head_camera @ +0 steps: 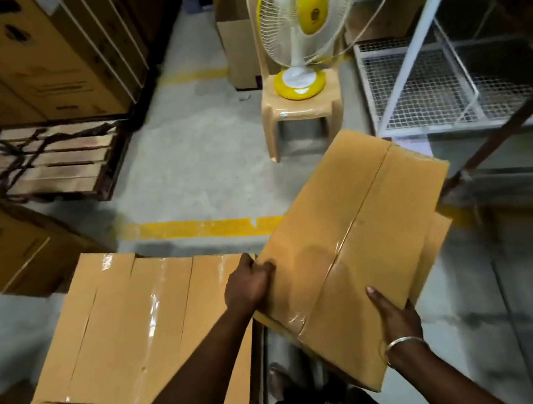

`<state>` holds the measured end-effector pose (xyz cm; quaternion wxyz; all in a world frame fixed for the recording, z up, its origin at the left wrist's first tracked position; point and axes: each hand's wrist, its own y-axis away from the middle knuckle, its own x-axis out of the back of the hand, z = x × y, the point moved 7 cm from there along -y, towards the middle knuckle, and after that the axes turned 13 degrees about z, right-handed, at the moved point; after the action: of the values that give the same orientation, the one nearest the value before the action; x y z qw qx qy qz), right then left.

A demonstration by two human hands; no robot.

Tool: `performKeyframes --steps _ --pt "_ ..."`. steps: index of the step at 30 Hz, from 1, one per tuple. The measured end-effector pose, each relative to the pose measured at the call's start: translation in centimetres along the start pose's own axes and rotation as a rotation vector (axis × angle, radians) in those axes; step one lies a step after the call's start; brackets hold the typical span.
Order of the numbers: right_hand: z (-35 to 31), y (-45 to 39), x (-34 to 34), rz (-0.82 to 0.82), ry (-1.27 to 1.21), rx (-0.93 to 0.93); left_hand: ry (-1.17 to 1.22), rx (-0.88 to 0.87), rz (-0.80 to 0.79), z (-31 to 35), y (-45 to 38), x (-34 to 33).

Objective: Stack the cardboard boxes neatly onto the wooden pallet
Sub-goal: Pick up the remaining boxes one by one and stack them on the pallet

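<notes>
Above the grey concrete floor [197,162], to the right of a row of tan, tape-sealed cardboard boxes [135,335], a flat tan cardboard box with clear tape along its centre seam [353,245] hangs tilted in both hands. The left hand [250,287] has its grip curled round the box's near-left edge, fingers pressed over the top face; the right hand [394,316], a silver bangle [406,342] at the wrist, cups the near-right edge from beneath, thumb on top. The wooden slatted pallet [49,162] lies well apart, at the upper left, beside tall printed cartons [36,57], with dark straps lying across its slats.

To do this step well, I judge the box should be levelled before it travels and both grips kept on opposite edges. It should then be set square to the pallet's slats, flush with a corner, so that later boxes sit aligned.

As for writing, the held box and the row show none. The tall cartons carry dark print, too blurred to read. A pale fan with a yellow hub [306,14], standing on a beige plastic chair [302,105], bears a small, illegible mark.
</notes>
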<state>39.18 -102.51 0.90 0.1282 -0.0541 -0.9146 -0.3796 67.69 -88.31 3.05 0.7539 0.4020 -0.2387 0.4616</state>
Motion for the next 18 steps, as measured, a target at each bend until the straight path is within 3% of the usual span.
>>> performKeyframes --steps 7,18 --pt "-2.0 6.8 -9.3 -0.221 0.135 0.15 0.007 0.106 0.269 -6.6 0.6 11.8" --pt "-1.1 23.0 -23.1 -0.701 0.335 0.329 0.115 0.345 0.732 -20.0 5.4 27.3"
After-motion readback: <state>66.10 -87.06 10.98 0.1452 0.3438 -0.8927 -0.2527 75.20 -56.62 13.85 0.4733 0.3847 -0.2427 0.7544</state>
